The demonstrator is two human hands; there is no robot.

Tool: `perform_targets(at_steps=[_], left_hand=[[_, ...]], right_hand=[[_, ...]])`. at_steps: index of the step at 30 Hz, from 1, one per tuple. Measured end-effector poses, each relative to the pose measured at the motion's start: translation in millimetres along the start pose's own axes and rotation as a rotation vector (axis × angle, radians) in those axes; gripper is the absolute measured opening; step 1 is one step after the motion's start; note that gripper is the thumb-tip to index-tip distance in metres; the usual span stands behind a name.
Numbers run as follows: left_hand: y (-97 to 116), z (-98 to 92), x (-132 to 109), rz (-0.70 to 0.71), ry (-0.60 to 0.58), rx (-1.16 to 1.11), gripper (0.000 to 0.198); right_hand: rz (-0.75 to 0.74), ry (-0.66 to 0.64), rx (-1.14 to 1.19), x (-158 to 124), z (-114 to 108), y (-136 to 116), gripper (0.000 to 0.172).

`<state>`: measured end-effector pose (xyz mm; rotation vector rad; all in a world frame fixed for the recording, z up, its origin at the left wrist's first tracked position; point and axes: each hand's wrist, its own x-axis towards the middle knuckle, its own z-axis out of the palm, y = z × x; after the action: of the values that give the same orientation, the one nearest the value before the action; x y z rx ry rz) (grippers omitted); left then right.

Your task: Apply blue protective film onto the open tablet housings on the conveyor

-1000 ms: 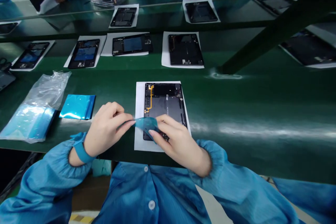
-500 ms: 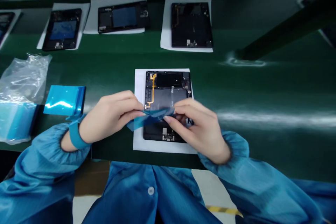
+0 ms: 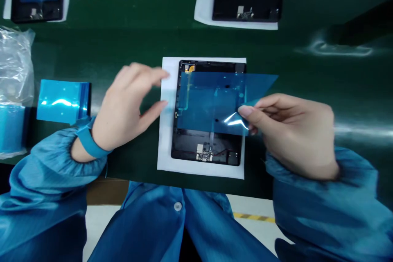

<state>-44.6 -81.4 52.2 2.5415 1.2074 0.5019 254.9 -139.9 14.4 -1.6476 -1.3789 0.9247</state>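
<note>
My left fingers (image 3: 158, 75) have just let go: half a second ago both hands pinched the blue film (image 3: 211, 102) in a crumpled band, and now thumb and forefinger stand wide apart, just off its left edge, grasping nothing. My right fingers (image 3: 259, 116) alone pinch it, near its right side, where it buckles and shines.

The film has opened out and lies over the upper and middle part of the tablet (image 3: 188, 143), one corner sticking out past the right edge. Through it I see most of the orange strip (image 3: 192, 68); the board (image 3: 204, 153) at the near end stays uncovered. Whether the film touches the tablet or hangs just above it, I cannot tell.

The tablet still sits on its white paper (image 3: 167, 131) on the desk (image 3: 123, 41), with the stack (image 3: 59, 100) of blue sheets to my left. As I judge it, the film's placing now depends on my right pinch alone.
</note>
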Motion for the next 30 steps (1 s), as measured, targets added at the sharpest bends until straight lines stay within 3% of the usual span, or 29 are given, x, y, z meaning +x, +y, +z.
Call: perform_targets(at_steps=[4, 6, 10, 13, 19, 30], left_hand=[[-11.2, 22.5, -13.6, 0.307, -0.35, -0.151, 0.023], [-13.8, 33.3, -18.2, 0.384, -0.418, -0.135, 0.021], [-12.8, 43.9, -20.4, 0.483, -0.341, -0.107, 0.023], [-9.2, 45.8, -20.0, 0.523, -0.296, -0.146, 0.028], [-5.7, 47.8, -24.5, 0.531, -0.204, -0.213, 0.027], [-6.1, 42.2, -30.8, 0.462, -0.213, -0.244, 0.018]], right_hand=[[0.209, -0.062, 0.143, 6.2, -7.9, 23.9, 0.042], [0.247, -0.075, 0.148, 5.8, -9.1, 27.9, 0.045], [0.307, -0.066, 0.141, 2.0, -10.4, 24.4, 0.049], [0.323, -0.075, 0.091, -1.0, -12.4, 20.8, 0.043], [0.212, -0.094, -0.049, -2.7, -13.3, 13.9, 0.025], [0.184, -0.151, -0.059, 7.3, -10.9, 12.3, 0.02]])
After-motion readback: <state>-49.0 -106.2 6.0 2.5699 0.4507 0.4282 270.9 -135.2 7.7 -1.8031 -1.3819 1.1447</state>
